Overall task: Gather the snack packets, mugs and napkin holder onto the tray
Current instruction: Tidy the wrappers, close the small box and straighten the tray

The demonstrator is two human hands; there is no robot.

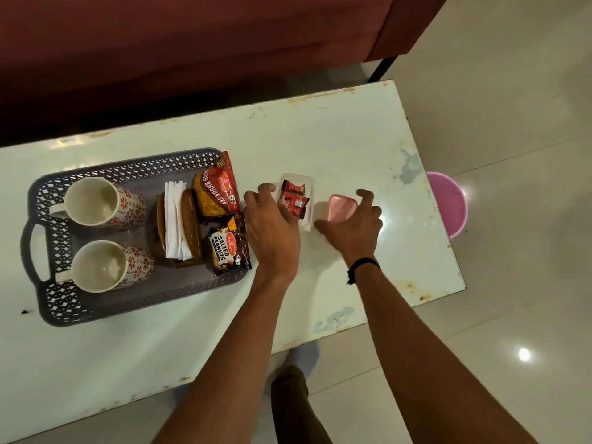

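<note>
A grey perforated tray [128,168] sits on the left of the white table [352,139]. In it stand two red-flowered mugs [93,200] [99,265], a brown napkin holder [190,219] with white napkins, a bhujia sev packet [217,193] and a salted peanuts packet [226,245]. Just right of the tray, my left hand [272,232] grips a clear plastic box [296,193] of red-wrapped sweets, thumb on its far left corner. My right hand [358,229] is spread over a pink lid [341,206] lying beside the box, and partly hides it.
A dark red sofa [192,43] runs along the table's far side. A pink bucket [448,203] stands on the tiled floor past the table's right end. My leg [288,395] is at the near edge.
</note>
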